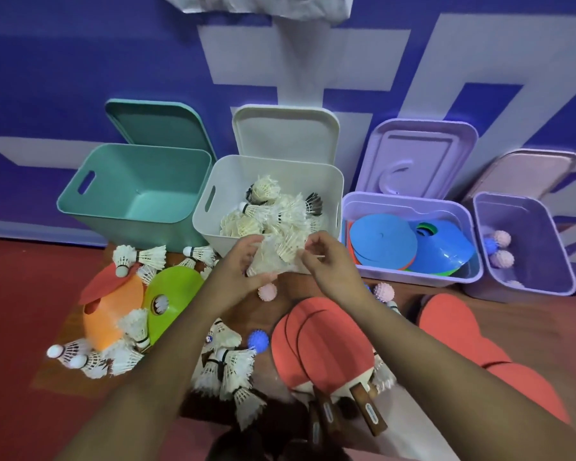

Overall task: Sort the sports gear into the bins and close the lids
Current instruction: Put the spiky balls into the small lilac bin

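Observation:
Both hands hold a bunch of white shuttlecocks (pixel 281 252) at the front rim of the white bin (pixel 326 176), which is half full of shuttlecocks. My left hand (pixel 243 264) cups them from below and my right hand (pixel 326 257) pinches them from the right. The teal bin (pixel 80 194) stands empty at the left. A lilac bin (pixel 413 277) holds flat blue discs and cones. The far-right purple bin (pixel 566 271) holds spiky balls. All four lids lean open against the wall.
On the floor lie loose shuttlecocks (pixel 127 256), an orange cone (pixel 113 311), a green cone (pixel 173 291), red paddles (pixel 320 347), a blue spiky ball (pixel 258 341) and pink spiky balls (pixel 267 292). My knee in orange cloth (pixel 453 327) is at the right.

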